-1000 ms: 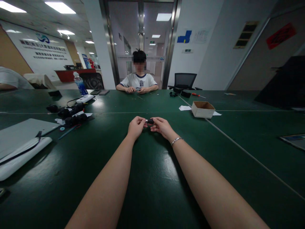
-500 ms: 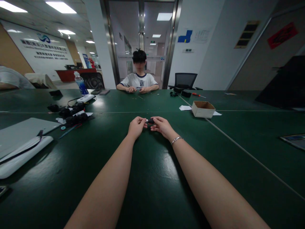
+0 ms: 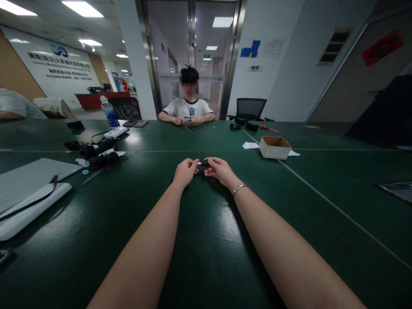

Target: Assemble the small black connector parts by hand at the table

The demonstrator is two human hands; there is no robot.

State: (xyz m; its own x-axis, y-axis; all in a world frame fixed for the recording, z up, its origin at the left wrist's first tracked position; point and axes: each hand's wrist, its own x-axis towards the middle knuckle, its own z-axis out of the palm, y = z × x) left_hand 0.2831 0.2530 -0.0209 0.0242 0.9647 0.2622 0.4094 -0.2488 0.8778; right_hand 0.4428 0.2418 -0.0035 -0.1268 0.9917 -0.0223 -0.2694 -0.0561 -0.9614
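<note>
Here, two bare forearms stretch across one green table [image 3: 199, 240]. The left hand [image 3: 185, 171] and right hand [image 3: 220, 171] meet mid-table, fingertips of both pinching one small black part [image 3: 204, 163] held just above the surface. One cardboard box [image 3: 274, 147] sits well to the right; one water bottle [image 3: 108, 112] stands far left. Since a second ago, hands and part have barely shifted.

Dark green table [image 3: 206, 240], plain all over. Small black part [image 3: 204, 163] (with a pale tip), brown cardboard box [image 3: 274, 147], red-handled screwdriver [image 3: 267, 127].
</note>
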